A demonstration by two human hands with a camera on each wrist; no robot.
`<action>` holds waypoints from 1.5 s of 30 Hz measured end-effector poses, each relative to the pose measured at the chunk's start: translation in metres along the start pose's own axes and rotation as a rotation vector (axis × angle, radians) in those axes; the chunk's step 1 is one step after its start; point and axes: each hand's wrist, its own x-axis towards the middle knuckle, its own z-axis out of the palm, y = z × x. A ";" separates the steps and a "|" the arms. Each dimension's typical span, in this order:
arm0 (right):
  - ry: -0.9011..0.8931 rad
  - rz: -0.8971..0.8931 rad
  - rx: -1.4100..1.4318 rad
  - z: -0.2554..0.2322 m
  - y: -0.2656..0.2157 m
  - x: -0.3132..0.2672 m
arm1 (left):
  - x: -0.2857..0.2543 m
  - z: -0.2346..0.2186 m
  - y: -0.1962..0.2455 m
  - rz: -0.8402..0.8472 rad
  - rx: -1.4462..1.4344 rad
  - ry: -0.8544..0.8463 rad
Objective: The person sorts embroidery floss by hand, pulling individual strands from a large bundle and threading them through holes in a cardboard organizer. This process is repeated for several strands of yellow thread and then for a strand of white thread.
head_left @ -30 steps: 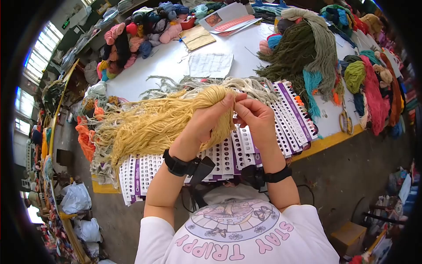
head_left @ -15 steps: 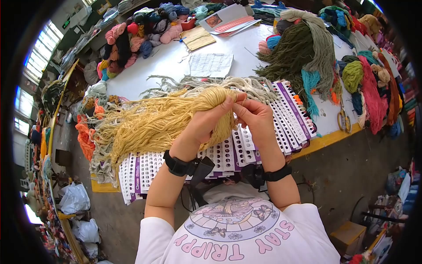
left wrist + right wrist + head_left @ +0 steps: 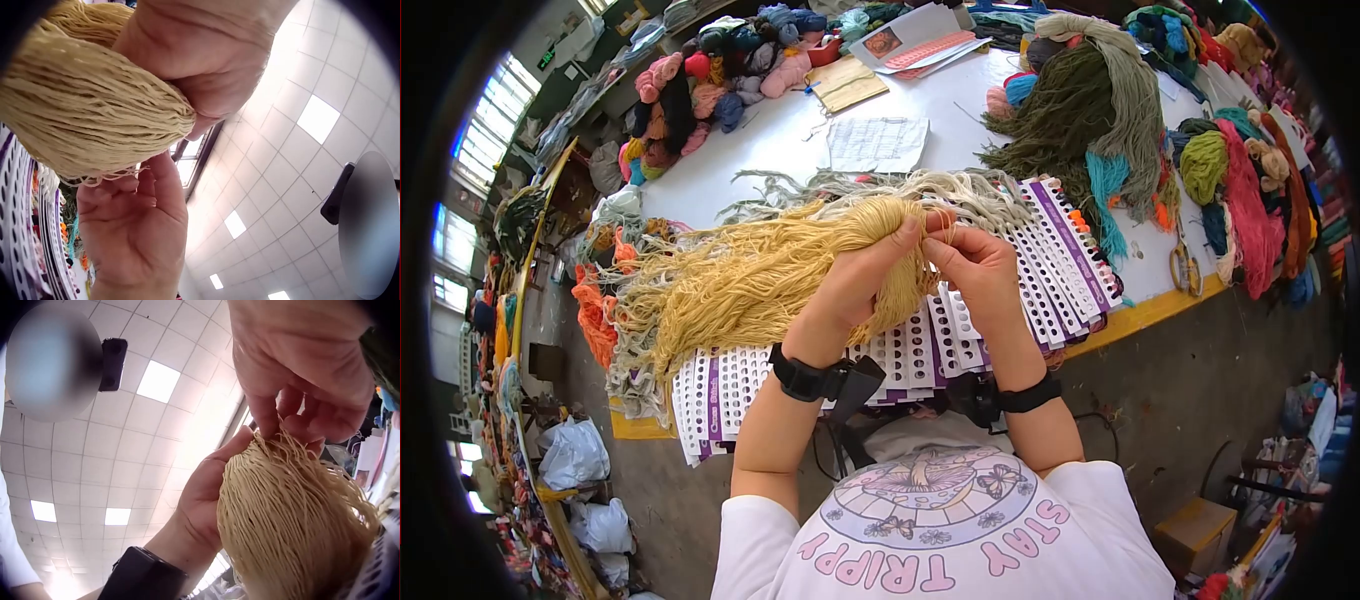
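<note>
A thick hank of yellow thread lies across the pile in the head view, its loose ends spread to the left. My left hand grips its gathered right end, thumb over the top. Close beside it, my right hand pinches a few strands at that end between thumb and fingertips. In the left wrist view the thread narrows into the left hand's grasp, with thin loops hanging over the right hand. The right wrist view shows the right fingers bent at the tip of the bundle.
Under the hank lie white-and-purple punched thread cards and pale grey thread. Farther back are a paper sheet and a wooden board. Dark green yarn and scissors lie at the right, orange yarn at the left.
Both hands keep to nearly the same place, with the left still holding the hank. The right fingertips shift slightly toward the lower left at the thread's end.
</note>
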 end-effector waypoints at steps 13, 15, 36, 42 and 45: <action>0.063 -0.281 -0.129 0.001 0.009 -0.002 | 0.002 -0.005 -0.001 -0.040 -0.087 0.115; 0.068 -0.284 -0.161 0.002 0.008 -0.002 | 0.003 -0.007 -0.002 -0.046 -0.102 0.109; 0.576 -0.451 0.116 -0.331 -0.096 0.014 | -0.016 -0.096 0.064 0.523 -0.411 0.229; -0.318 0.220 0.045 -0.134 0.023 0.068 | 0.089 -0.006 -0.048 -0.301 -0.108 0.274; -0.454 0.303 0.204 -0.122 0.030 0.065 | 0.104 0.001 -0.071 -0.321 -0.018 0.251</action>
